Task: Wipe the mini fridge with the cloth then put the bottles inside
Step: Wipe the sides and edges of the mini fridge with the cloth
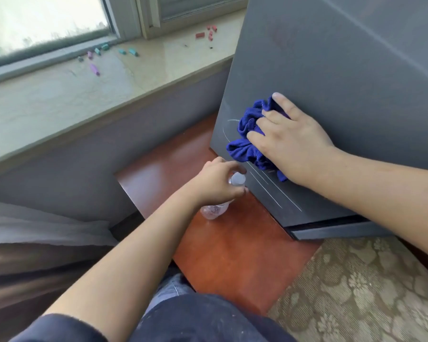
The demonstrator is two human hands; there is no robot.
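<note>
The grey mini fridge (344,70) stands at the right on a red-brown wooden stand (232,255), its door shut. My right hand (292,144) presses a crumpled blue cloth (248,139) flat against the fridge's left side near its lower front corner. Thin white streaks show on the panel around the cloth. My left hand (218,182) grips the top of a clear plastic bottle (214,209) with a white cap (238,179). The bottle stands on the stand right beside the fridge's corner.
A marble window sill (84,95) runs along the left, strewn with several small coloured pieces in purple, teal and red. Patterned carpet (356,292) lies at the lower right. A white curtain (35,228) hangs at the left, and my dark-clothed knee fills the bottom.
</note>
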